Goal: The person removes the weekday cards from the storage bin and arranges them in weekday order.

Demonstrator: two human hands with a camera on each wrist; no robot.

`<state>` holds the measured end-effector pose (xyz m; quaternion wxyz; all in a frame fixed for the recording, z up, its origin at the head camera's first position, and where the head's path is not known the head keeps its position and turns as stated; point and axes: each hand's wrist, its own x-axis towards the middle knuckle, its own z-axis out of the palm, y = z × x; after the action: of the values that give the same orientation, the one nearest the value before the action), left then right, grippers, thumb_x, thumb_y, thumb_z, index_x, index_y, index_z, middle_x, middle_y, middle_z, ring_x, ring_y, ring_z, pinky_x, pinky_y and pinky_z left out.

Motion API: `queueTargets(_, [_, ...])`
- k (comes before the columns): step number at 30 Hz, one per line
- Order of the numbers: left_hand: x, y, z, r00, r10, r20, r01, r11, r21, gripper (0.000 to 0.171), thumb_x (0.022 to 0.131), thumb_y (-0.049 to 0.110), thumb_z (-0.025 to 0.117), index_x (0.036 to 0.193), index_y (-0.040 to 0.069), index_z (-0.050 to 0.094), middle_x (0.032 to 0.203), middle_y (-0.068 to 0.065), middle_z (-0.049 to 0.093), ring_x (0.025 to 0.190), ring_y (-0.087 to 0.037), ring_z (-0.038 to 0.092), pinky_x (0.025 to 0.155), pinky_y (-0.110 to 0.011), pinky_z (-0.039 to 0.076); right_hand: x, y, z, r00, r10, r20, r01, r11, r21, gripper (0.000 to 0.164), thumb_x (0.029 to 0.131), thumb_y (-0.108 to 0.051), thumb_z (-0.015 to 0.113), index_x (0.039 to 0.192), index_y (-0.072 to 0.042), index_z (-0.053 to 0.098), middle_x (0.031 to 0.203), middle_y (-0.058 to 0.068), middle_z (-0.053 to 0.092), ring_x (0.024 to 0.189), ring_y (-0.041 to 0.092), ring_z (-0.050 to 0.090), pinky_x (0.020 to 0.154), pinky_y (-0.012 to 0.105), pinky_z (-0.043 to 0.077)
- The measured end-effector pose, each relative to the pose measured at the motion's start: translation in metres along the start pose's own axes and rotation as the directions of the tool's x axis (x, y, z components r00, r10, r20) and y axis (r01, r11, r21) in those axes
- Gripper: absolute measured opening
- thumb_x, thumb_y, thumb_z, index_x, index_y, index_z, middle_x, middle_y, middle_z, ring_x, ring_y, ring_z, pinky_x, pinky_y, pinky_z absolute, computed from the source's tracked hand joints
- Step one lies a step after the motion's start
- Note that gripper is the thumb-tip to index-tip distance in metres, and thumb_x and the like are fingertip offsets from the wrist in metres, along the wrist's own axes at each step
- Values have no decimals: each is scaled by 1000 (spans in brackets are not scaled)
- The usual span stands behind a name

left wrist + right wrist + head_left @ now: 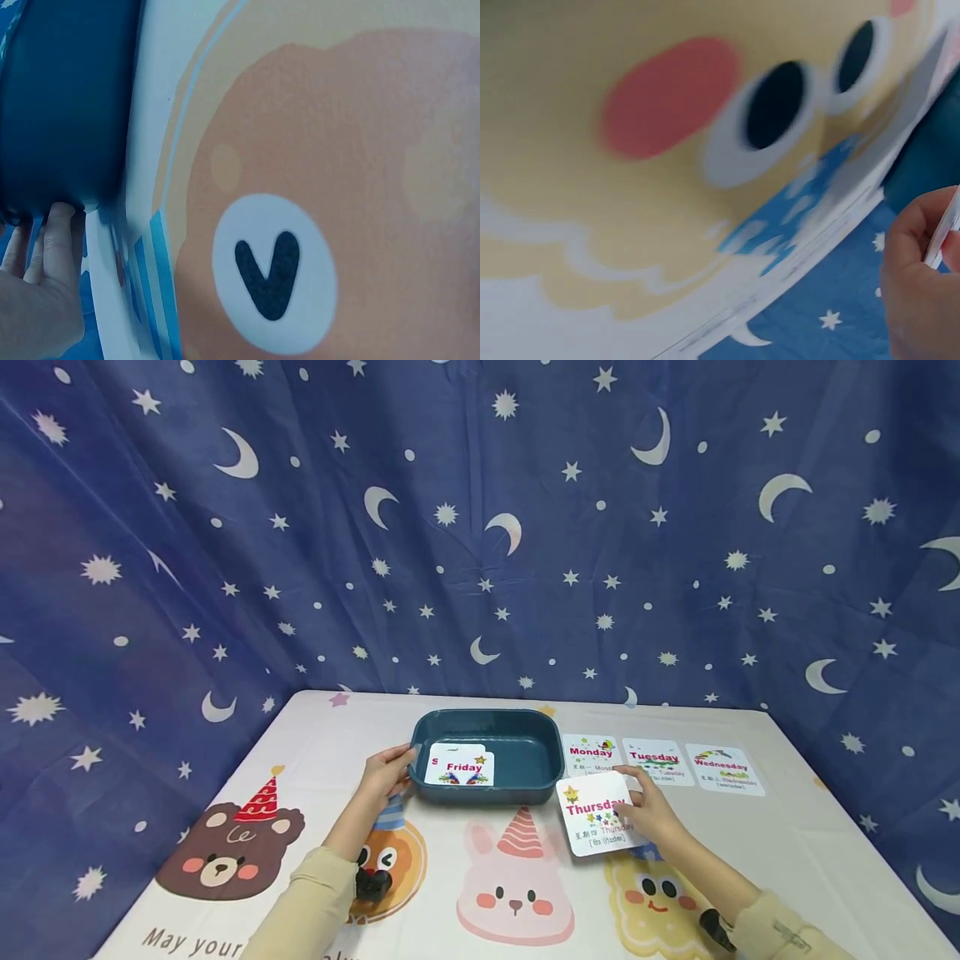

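My right hand point(654, 806) pinches a white Thursday card point(592, 827) by its right edge, tilted above the table in front of the dish. In the right wrist view, only a thin edge of that card point(943, 234) shows between thumb and finger. A dark teal dish point(525, 760) stands at the table's middle, and my left hand point(386, 774) holds its left end. Fingers point(58, 244) lie against the dish's side in the left wrist view. Inside the dish, a Friday card point(472, 770) overlaps another card point(442, 752) showing an "S".
Right of the dish, a Monday card point(588, 753), a Tuesday card point(660, 762) and a Wednesday card point(724, 770) lie in a row. The cartoon-printed tablecloth point(337, 727) covers the table. A blue star-and-moon curtain point(450, 585) hangs behind.
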<state>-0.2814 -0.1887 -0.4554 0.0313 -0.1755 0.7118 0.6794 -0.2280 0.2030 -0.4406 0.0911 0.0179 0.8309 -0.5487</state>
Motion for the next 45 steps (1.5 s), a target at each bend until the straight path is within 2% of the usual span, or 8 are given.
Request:
queueTargets(8, [1, 0, 0, 1000, -8, -1, 8, 1000, 6, 44, 95, 21, 57, 134, 2, 50, 130, -24, 54, 80, -9, 65, 65, -17, 54, 3, 16, -7, 998, 58, -13, -59, 994, -95, 56, 89, 4, 52, 137, 3, 23, 91, 21, 64, 70, 19, 63, 61, 31, 52])
queueTargets(16, [0, 3, -3, 1000, -8, -1, 8, 1000, 10, 44, 95, 21, 56, 135, 1, 48, 131, -25, 53, 82, -9, 66, 66, -17, 55, 18, 24, -4, 992, 104, -78, -117, 974, -192, 55, 85, 1, 59, 133, 5, 31, 120, 36, 48, 102, 43, 55, 80, 42, 51])
queueTargets(19, [0, 2, -3, 1000, -7, 3, 7, 1000, 10, 44, 96, 20, 55, 135, 1, 48, 132, -25, 53, 83, -9, 66, 66, -17, 55, 23, 25, -3, 989, 110, -99, -128, 971, -203, 53, 82, 2, 62, 129, 6, 36, 117, 33, 49, 96, 38, 56, 71, 34, 50])
queueTargets(26, [1, 1, -2, 1000, -11, 3, 11, 1000, 14, 44, 95, 20, 56, 135, 1, 48, 132, -24, 52, 84, -10, 66, 65, -17, 54, 31, 29, -3, 992, 5, -126, -44, 951, -307, 46, 75, 0, 71, 113, 6, 44, 73, 12, 52, 60, 17, 49, 50, 24, 41])
queueTargets(31, [1, 1, -1, 1000, -12, -2, 12, 1000, 19, 45, 95, 21, 56, 135, 2, 49, 131, -24, 53, 83, -10, 65, 64, -16, 53, 39, 31, -6, 990, 35, -133, -78, 940, -332, 48, 75, -1, 72, 112, 7, 43, 85, 22, 56, 67, 22, 58, 54, 28, 51])
queueTargets(35, [1, 1, -1, 1000, -12, -4, 12, 1000, 18, 45, 95, 21, 56, 135, 2, 49, 131, -24, 54, 82, -9, 65, 64, -16, 53, 39, 27, -4, 993, 19, -120, -69, 900, -431, 47, 75, -4, 74, 109, 6, 44, 97, 29, 58, 73, 26, 60, 55, 28, 50])
queueTargets(41, [1, 1, 0, 1000, -5, -4, 5, 1000, 16, 44, 95, 21, 57, 134, 2, 50, 131, -24, 54, 80, -8, 65, 63, -16, 53, 33, 19, -1, 991, -87, -103, 9, 804, -595, 45, 75, -6, 75, 108, 8, 46, 89, 25, 63, 71, 26, 57, 58, 30, 45])
queueTargets(45, [1, 0, 1, 1000, -15, -2, 15, 1000, 16, 44, 95, 21, 57, 134, 3, 50, 131, -23, 54, 79, -8, 65, 63, -16, 53, 32, 20, -2, 991, -76, -114, -8, 798, -603, 47, 75, -7, 75, 110, 10, 47, 92, 27, 63, 75, 27, 59, 62, 33, 49])
